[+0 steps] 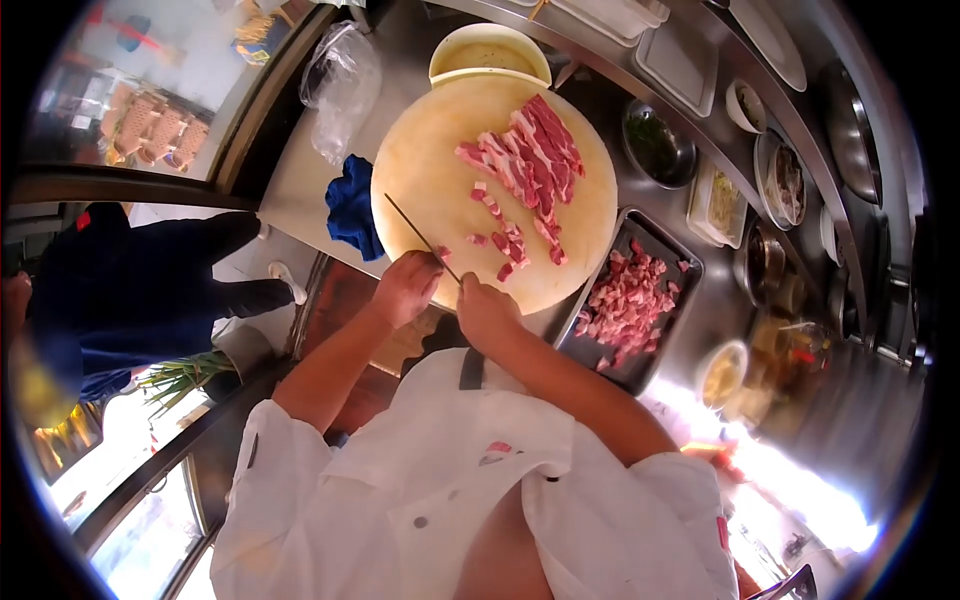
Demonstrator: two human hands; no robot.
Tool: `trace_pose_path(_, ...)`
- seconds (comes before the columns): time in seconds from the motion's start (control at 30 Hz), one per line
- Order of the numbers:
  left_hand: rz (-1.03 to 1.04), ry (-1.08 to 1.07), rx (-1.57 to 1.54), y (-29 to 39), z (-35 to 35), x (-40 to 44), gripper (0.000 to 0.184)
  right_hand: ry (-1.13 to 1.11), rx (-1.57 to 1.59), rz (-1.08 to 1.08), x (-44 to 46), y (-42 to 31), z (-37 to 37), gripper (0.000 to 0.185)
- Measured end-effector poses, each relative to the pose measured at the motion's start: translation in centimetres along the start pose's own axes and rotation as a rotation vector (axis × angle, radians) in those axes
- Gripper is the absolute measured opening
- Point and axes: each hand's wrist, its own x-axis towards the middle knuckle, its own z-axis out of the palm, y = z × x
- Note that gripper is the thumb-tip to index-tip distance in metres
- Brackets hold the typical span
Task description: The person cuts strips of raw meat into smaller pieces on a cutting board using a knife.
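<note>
My right hand (484, 308) is closed around the handle end of a knife (415, 228), whose thin blade points up and left over the round cutting board (425, 150). At the board's lower left edge, my left hand (410, 285) has its fingers bent close to the blade, beside a small piece of meat (444, 252); whether it grips anything is hidden. Sliced raw meat (535, 160) lies on the upper right of the board, with smaller cut pieces (505, 240) below it. A dark tray (640, 300) to the right holds many meat chunks.
Left of the board lie a blue cloth (353, 208) and a clear plastic bag (342, 85). A pale bowl (490, 52) touches its top edge. Metal bowls (658, 145) and containers (716, 205) stand at the right. A person in dark clothes (140, 290) is at the left.
</note>
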Motion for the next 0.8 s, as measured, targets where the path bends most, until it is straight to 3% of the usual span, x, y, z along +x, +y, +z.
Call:
trace_pose_path(0.23,-0.077,0.067,-0.061,0.6,0.9,-0.3,0.02,0.149,0.089,-0.064,2.2,1.4,-1.2,0.023)
trace_pose_path(0.33,-0.357,0.154,-0.132,1.1,1.8,-1.4,0.025,0.304,0.123,-0.06,1.1,3.0,-2.7,0.022)
trace_pose_path(0.47,-0.495,0.213,-0.413,2.0,2.3,1.6,0.033,0.465,0.171,-0.051,-3.4,4.2,-7.1,0.023)
trace_pose_path(0.57,-0.593,0.01,-0.472,1.0,1.3,5.5,0.047,0.561,0.196,0.05,-6.8,6.3,-8.6,0.026)
trace_pose_path(0.67,-0.529,-0.166,-0.186,-2.9,1.3,6.8,0.063,0.602,0.201,0.215,-11.0,8.7,-8.6,0.028)
trace_pose_path(0.7,-0.625,-0.215,-0.218,-1.9,0.7,7.6,0.074,0.611,0.205,0.27,-12.5,9.6,-8.4,0.028)
trace_pose_path(0.8,-0.461,-0.254,-0.228,-0.9,3.9,6.3,0.079,0.633,0.27,0.275,-17.1,12.8,-7.0,0.03)
